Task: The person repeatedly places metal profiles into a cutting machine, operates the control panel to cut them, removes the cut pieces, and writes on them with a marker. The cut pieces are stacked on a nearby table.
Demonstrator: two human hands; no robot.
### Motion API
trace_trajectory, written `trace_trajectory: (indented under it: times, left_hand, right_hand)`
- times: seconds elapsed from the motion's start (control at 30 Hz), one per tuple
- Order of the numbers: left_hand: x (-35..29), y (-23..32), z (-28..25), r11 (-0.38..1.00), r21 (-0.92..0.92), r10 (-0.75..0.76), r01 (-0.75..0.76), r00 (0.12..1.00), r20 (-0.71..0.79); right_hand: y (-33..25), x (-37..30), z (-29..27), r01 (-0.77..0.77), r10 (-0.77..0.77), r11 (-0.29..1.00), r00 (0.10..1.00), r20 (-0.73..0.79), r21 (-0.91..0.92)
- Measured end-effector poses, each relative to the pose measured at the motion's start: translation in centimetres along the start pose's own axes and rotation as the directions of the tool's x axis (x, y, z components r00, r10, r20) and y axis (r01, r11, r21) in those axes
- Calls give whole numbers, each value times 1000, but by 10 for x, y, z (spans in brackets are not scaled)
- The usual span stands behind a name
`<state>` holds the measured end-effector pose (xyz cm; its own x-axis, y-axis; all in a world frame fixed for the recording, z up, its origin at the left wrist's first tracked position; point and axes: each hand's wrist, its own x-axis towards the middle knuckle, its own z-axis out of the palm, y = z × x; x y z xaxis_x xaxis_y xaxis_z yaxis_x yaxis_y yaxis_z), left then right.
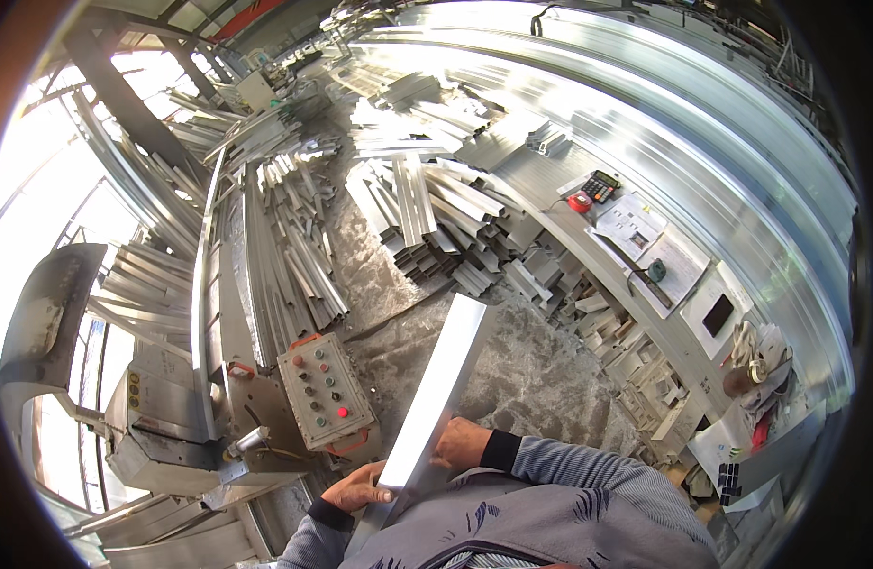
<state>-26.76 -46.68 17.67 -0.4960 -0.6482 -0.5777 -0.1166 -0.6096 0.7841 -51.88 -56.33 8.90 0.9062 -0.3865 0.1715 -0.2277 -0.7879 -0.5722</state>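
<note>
A long, bright aluminium profile [435, 398] slants up and away in front of my body, its near end beside my vest. My left hand [356, 487] grips it low on the left side, thumb laid over the top face. My right hand [463, 443] holds the right side a little farther up, its fingertips partly hidden behind the profile. Left of the profile stands a grey control box [321, 391] with several coloured buttons and orange handles.
A metal cutting machine [162, 417] stands at the left. Stacks of aluminium profiles [427, 209] and offcuts [636, 351] lie on the dusty floor [522, 379]. On the right-hand bench are a calculator [601, 186], red tape measure [579, 202], papers [630, 226] and phone [718, 315].
</note>
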Motion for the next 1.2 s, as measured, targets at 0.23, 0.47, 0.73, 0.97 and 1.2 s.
trace_trajectory:
  times: [0.23, 0.47, 0.73, 0.97, 1.2]
  left_hand:
    - [37, -4, -30, 995, -25, -89, 93, 988, 125]
    - [62, 8, -68, 988, -91, -95, 125, 956, 278]
    - [67, 22, -97, 984, -94, -110, 152, 930, 351]
    - [67, 48, -116, 987, -54, -120, 151, 919, 376]
    - [100, 64, -118, 987, 54, -156, 150, 834, 529]
  right_hand:
    - [2, -25, -3, -95, 112, 920, 993, -23, 380]
    - [-5, -6, -2, -152, 183, 934, 981, -67, 322]
    - [-10, 19, -2, -358, 338, 748, 930, 143, 559]
    - [-37, 31, 16, -326, 397, 913, 847, -353, 244]
    - [-61, 18, 18, -431, 410, 895, 701, -584, 112]
